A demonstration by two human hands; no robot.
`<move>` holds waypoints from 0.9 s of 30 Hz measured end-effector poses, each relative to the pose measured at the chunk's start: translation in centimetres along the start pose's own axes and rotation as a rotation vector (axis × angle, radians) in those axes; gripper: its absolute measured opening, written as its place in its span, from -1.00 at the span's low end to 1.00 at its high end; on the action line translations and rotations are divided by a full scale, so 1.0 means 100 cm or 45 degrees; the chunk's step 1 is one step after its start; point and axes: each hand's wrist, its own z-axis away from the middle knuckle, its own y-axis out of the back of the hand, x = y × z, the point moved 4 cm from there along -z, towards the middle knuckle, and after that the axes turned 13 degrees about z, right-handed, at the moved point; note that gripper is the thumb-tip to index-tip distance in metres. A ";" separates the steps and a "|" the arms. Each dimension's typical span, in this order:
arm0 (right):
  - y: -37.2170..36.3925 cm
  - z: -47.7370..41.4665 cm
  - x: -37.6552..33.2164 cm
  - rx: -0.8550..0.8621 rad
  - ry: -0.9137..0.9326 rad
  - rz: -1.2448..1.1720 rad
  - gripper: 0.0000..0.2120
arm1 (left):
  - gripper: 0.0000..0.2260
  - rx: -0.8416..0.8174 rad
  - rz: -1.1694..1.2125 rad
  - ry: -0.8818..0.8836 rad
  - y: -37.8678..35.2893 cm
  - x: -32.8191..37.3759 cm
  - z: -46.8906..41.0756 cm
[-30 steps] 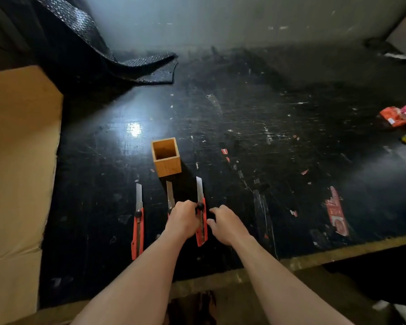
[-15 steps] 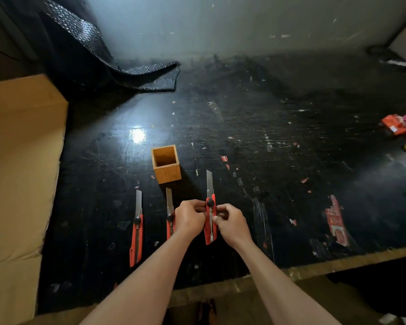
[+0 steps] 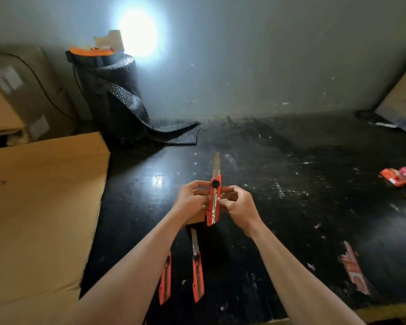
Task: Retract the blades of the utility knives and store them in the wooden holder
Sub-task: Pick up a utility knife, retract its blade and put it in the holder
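The red utility knife with the black round knob (image 3: 214, 200) is up in the air, held in both hands. Its long side runs almost straight up and down in the view. Its grey blade sticks out of the top end and points away from the person, toward the grey wall (image 3: 267, 66). The blade is still out.

The left hand (image 3: 190, 202) is curled around the left side of this knife, with fingers pinching its red body. The right hand (image 3: 238, 205) pinches the right side, with the thumb and fingertips pressed on the body near the middle. Both hands are closed on the knife, not spread open. Both bare arms reach forward from the bottom of the view and come together at the knife.

Just under the held knife and the left hand, a small bit of the brown wooden box holder (image 3: 197, 219) peeks out. Most of it is hidden by the hand.

Nearer the person than the held knife, a second red knife (image 3: 197, 268) lies flat on the black scratched table (image 3: 291, 207), its blade out and pointing toward the holder. Just left of it lies a third red knife (image 3: 165, 280), partly hidden by the left arm.

Far left of the held knife sits a big flat brown cardboard sheet (image 3: 40, 219). Beyond the knife, by the wall, stands a black roll of bumpy wrap (image 3: 113, 97).
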 end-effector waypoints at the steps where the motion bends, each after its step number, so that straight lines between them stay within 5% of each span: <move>1: 0.000 -0.002 -0.013 -0.007 0.033 -0.009 -0.82 | -0.68 -0.010 0.008 -0.026 0.005 0.014 0.003; 9: 0.003 -0.014 -0.109 0.098 0.354 0.099 -0.59 | -0.59 -0.045 0.165 -0.223 0.041 0.091 0.021; 16: 0.011 -0.023 -0.169 0.205 0.499 0.254 -0.78 | -0.63 -0.051 0.245 -0.367 0.049 0.133 0.033; 27: 0.010 -0.017 -0.167 0.113 0.555 0.271 -0.81 | -0.58 -0.088 0.401 -0.328 0.057 0.146 0.028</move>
